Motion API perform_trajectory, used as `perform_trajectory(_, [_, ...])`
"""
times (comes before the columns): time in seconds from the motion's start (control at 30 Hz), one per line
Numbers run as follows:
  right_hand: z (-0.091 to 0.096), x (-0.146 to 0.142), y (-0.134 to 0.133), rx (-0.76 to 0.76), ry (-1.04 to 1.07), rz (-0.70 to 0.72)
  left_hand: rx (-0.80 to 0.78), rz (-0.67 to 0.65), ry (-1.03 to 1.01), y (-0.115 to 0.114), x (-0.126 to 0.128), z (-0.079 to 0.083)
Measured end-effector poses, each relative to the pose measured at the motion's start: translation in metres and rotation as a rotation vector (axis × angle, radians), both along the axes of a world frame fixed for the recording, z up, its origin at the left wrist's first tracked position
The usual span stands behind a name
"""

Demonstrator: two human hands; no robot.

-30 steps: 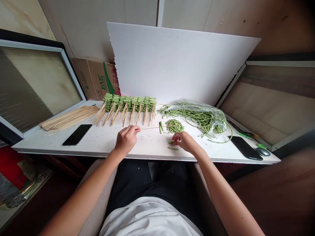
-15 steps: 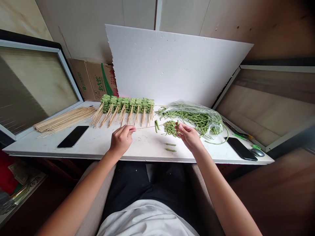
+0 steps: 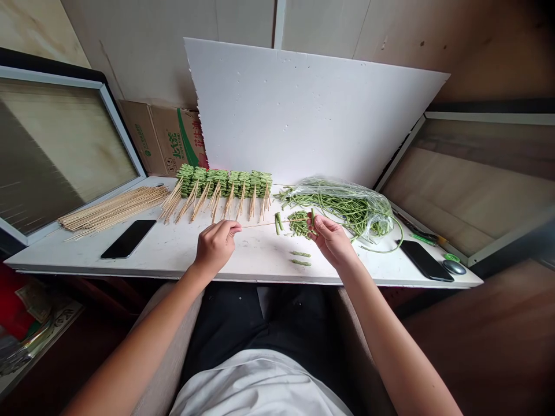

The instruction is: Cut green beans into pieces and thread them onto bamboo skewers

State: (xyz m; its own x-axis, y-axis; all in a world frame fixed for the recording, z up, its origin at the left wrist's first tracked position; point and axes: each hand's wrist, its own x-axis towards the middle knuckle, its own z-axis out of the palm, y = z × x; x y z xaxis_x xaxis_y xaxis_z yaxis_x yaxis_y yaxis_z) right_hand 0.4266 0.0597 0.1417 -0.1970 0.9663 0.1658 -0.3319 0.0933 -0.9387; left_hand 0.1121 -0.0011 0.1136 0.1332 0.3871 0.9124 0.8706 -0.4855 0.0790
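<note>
My left hand point(image 3: 215, 242) pinches one end of a thin wooden skewer point(image 3: 260, 225), held level above the table. Two short green bean pieces point(image 3: 278, 223) hang crosswise on the skewer. At its other end my right hand point(image 3: 330, 238) is closed on another cut bean piece point(image 3: 313, 217), upright between thumb and fingers and at the skewer's tip; whether the tip has pierced it I cannot tell. Behind and below lies a pile of cut bean pieces point(image 3: 299, 224). Two loose pieces point(image 3: 300, 258) lie nearer the table's front edge.
Loaded bean skewers point(image 3: 223, 185) lie in stacked bundles at the back. Bare skewers point(image 3: 115, 209) and a phone point(image 3: 129, 239) are at left. To the right are long beans in a plastic bag point(image 3: 347, 202), another phone point(image 3: 425, 260) and scissors point(image 3: 422, 234). A white foam board point(image 3: 316, 115) stands behind.
The two bean pieces on the skewer sit slightly farther right, nearer my right hand. Both hands keep their holds, with hardly any movement.
</note>
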Motion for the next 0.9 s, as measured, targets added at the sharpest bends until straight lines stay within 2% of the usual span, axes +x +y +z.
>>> perform_trajectory(0.43, [-0.001,-0.0007,-0.0005,0.013,0.012,0.042,0.001,0.02,0.002,-0.0006,0.0016,-0.0012])
perform_trajectory(0.9, [-0.0057,-0.006,-0.0013,0.074,-0.019,-0.099,-0.001,0.034,-0.018,-0.0028,0.0041,-0.0001])
